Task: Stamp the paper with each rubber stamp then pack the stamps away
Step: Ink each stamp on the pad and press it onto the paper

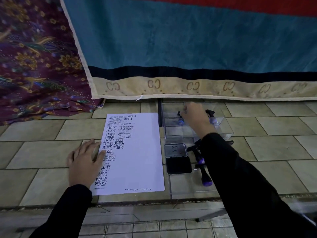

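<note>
Now gripping a stamp (179,117) inside the clear box (223,132), other hand flat on the paper (144,152)

Head view: holds the black-handled stamp in the curled fingers of the right hand (193,115) at the far end of the box, near a second stamp (211,115) lying there; presses the left hand (84,162), spread and relaxed, on the paper's left edge, beside rows of black prints; on the tiled surface (48,152), just right of the paper, an open ink pad (179,164) and two more stamps (205,178) partly under the right sleeve
</note>
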The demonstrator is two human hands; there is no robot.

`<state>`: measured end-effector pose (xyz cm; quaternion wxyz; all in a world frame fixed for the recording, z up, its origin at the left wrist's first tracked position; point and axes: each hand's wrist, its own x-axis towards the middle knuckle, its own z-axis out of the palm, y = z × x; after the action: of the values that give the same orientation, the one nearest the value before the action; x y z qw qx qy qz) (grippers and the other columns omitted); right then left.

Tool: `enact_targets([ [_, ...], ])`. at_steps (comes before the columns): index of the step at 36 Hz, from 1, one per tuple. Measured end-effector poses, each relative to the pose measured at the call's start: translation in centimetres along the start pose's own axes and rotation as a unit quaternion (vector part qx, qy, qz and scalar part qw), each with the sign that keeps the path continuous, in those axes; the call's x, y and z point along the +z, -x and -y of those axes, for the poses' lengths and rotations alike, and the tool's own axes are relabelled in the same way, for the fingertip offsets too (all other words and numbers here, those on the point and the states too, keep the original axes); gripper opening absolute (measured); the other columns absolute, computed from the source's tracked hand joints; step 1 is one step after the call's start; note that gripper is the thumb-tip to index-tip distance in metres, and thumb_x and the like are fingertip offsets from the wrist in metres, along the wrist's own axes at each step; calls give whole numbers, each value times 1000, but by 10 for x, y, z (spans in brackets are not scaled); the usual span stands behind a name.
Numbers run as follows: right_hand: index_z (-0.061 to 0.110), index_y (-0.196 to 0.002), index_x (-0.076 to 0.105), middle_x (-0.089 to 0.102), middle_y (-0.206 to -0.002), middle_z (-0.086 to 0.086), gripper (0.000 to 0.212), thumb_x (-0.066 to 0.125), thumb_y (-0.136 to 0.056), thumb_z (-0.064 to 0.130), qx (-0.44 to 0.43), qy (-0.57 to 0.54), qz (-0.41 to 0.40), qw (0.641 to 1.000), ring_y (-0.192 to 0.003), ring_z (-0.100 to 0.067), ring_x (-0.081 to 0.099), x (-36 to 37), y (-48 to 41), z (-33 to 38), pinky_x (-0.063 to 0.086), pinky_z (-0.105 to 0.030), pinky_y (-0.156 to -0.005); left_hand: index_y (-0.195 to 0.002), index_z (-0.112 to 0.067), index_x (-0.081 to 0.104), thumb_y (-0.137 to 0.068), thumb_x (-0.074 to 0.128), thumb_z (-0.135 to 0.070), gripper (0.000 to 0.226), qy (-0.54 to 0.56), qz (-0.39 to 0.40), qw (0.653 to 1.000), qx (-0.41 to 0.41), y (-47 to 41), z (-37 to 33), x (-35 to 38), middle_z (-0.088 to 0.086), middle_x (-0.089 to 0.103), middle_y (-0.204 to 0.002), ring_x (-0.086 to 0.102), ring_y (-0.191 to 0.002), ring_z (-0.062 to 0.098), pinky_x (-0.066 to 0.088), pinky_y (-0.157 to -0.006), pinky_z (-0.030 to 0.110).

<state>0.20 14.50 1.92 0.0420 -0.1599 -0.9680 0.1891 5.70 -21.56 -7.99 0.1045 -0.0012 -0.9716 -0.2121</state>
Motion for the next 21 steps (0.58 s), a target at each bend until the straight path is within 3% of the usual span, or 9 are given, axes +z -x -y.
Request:
enact_targets([
  [6, 9, -102, 58, 60, -100, -11, 22, 61, -84, 22, 28, 110, 15, 993, -91, -32, 61, 14, -18, 9, 41, -33, -66, -122, -27, 63, -83, 44, -51, 50, 6, 1, 1000, -2, 0, 1, 0, -4, 51, -142, 39, -134, 20, 14, -113, 40],
  [12, 13, -98, 60, 58, -82, -4, 16, 62, -83, 17, 52, 166, 16, 985, -75, -25, 56, 15, -22, 15, 40, -31, -70, -120, -27, 63, -83, 46, -49, 47, 7, -2, 1000, -3, -1, 1, 1, -4, 52, -142, 40, -133, 20, 16, -113, 42],
  [21, 11, -102, 61, 65, -92, -6, 18, 56, -86, 13, 65, 174, 33, 982, -81, -25, 58, 14, -27, 22, 38, -33, -72, -121, -29, 63, -83, 46, -50, 46, 10, -4, 1000, -5, -1, 1, 2, -6, 51, -142, 39, -133, 18, 16, -114, 42],
])
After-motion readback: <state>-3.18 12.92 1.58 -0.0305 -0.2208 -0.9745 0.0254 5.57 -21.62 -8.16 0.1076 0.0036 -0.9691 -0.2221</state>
